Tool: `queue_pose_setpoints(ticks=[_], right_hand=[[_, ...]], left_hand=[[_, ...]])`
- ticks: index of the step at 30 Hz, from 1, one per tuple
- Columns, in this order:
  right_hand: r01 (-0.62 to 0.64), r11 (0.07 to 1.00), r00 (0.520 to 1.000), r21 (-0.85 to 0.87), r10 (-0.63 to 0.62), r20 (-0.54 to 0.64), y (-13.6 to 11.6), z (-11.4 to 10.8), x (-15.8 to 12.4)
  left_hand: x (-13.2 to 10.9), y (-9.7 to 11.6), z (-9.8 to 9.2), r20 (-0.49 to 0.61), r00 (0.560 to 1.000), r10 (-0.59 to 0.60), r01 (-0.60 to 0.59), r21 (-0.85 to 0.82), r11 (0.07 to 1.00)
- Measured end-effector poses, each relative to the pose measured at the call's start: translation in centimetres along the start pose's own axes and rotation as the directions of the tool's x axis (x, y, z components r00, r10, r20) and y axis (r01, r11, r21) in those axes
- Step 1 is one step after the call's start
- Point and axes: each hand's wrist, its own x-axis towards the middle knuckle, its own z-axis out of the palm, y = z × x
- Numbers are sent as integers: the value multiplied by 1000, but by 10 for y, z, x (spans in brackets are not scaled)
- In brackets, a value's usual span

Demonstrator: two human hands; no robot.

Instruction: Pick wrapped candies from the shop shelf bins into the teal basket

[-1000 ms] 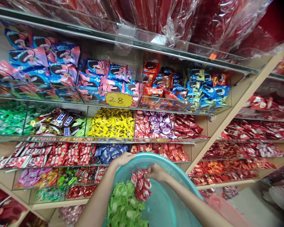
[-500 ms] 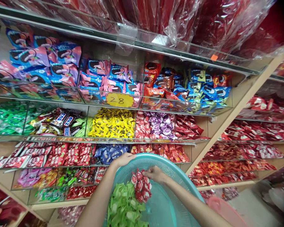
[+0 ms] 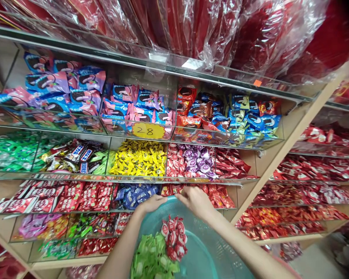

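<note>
My left hand (image 3: 152, 203) is closed over the far rim of a teal plastic basket (image 3: 205, 248) with mesh sides. Inside it, to the left, lies a pile of light green wrapped candies (image 3: 151, 257). Red-and-white twist-wrapped candies (image 3: 176, 238) form a small heap beside them. My right hand (image 3: 196, 199) is over the far rim, close to the red packets (image 3: 221, 193) on the shelf behind. Its fingers are curled, and their tips are partly hidden, so what they grip does not show.
Glass-fronted shelves hold blue-and-pink cookie packs (image 3: 87, 79), yellow candies (image 3: 139, 157), purple-wrapped candies (image 3: 196, 159) and blue packets (image 3: 136, 193). A yellow price tag (image 3: 148, 131) reads 28. Plastic-wrapped red goods (image 3: 174, 27) sit above. A wooden upright (image 3: 275, 164) divides the shelving.
My right hand has left the red-and-white candies inside the basket and moved up to the far rim. My left hand stays on the rim. The view has tilted slightly upward.
</note>
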Motion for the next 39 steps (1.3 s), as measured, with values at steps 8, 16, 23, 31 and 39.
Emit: queue_pose_setpoints(ticks=[8, 16, 23, 31, 39], right_hand=[[55, 946, 893, -321, -190, -408, 1, -59, 70], [106, 858, 885, -503, -312, -345, 0, -47, 106], [94, 848, 886, -521, -310, -345, 6, -43, 116], [119, 854, 872, -506, -333, -358, 9, -49, 107], [269, 920, 812, -284, -375, -447, -1, -57, 68]], left_hand=[[-1, 1, 1, -32, 999, 1, 0, 12, 1000], [-4, 6, 1, -34, 999, 1, 0, 38, 999], [-4, 8, 1, -40, 999, -3, 4, 22, 1000], [-5, 8, 2, -36, 999, -28, 27, -18, 999], [3, -3, 0, -42, 999, -18, 17, -22, 1000]])
